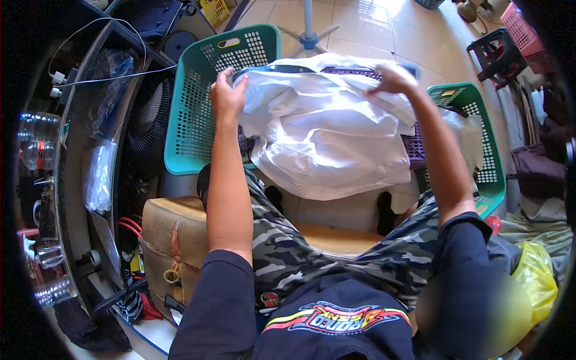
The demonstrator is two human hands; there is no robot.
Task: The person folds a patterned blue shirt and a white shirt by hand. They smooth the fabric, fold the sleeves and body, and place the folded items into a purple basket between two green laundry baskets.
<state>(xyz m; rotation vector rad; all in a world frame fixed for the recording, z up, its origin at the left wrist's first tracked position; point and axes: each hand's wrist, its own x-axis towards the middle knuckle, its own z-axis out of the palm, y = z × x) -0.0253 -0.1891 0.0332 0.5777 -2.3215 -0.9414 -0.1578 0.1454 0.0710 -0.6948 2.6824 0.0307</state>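
Note:
A white cloth garment (333, 135) lies spread in front of me, over something purple and perforated that shows at its edges. My left hand (229, 92) is at the garment's far left corner, thumb and fingers apart; whether it grips the fabric is unclear. My right hand (391, 81) is over the far right part of the garment, blurred, and its hold on the cloth cannot be told. A dark strip with small light dots runs along the garment's far edge.
Green perforated baskets stand at left (191, 112) and right (492, 157); the right one holds plastic-wrapped items. A stand's pole (308, 22) rises beyond. A brown bag (168, 256), a black fan (150, 117) and a shelf are at left, a yellow plastic bag (537, 279) at right.

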